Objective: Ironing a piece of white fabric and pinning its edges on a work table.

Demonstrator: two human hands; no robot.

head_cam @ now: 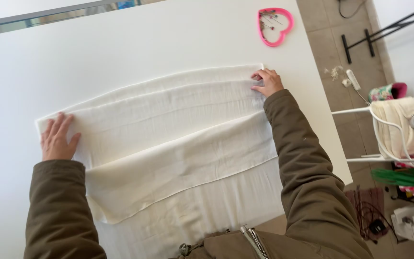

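Note:
A cream-white cloth (168, 129) lies folded in layers across a white table (120, 43), its near part hanging toward me. My left hand (57, 139) rests flat on the cloth's left end, fingers spread. My right hand (266, 81) presses on the far right corner of the cloth with its fingers curled onto the edge; whether it pinches the fabric I cannot tell. Both arms wear olive-brown jacket sleeves.
A pink heart-shaped holder (274, 26) with pins sits at the table's far right. Right of the table edge is tiled floor with a white wire rack (394, 139) carrying cloth items, cables, and a black metal stand (384, 29).

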